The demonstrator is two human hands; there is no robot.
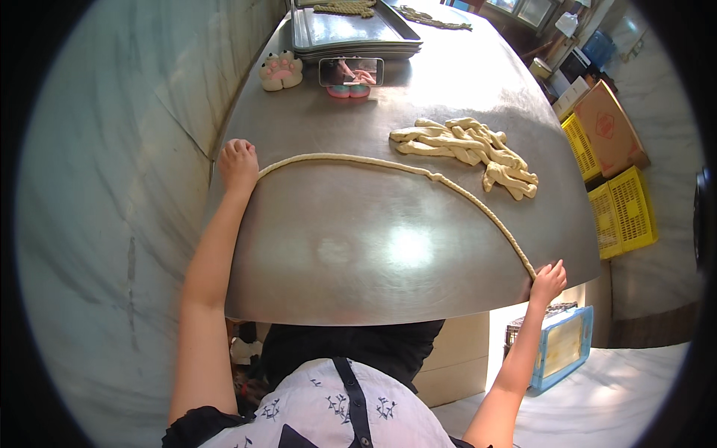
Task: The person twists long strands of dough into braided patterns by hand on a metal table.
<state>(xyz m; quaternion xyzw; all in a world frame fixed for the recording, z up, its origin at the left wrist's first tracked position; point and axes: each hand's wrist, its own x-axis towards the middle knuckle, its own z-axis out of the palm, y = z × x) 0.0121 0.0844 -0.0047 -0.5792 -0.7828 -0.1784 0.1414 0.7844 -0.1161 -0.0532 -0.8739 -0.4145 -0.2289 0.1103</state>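
Note:
A long, thin twisted rope of dough [347, 158] lies in a wide arc across a stainless-steel table [313, 280]. A small lump stands out on it right of the middle. At its left end is my left hand [238, 161], fingers curled in and hiding that tip. The other end meets my right hand [549, 283] by the table's near right corner, held under the fingers. My arms are spread wide. Beyond the rope, to the right, rests a loose pile of thick, untwisted dough strips [465, 147].
Stacked metal trays [358, 49] hold twisted dough [344, 8], with more twisted dough [434, 18] beside them. A phone [352, 71] stands before the stack, near a paw-shaped object [281, 71]. A marble-patterned wall [123, 168] borders the left; yellow crates [630, 210] and a cardboard box [609, 130] the right.

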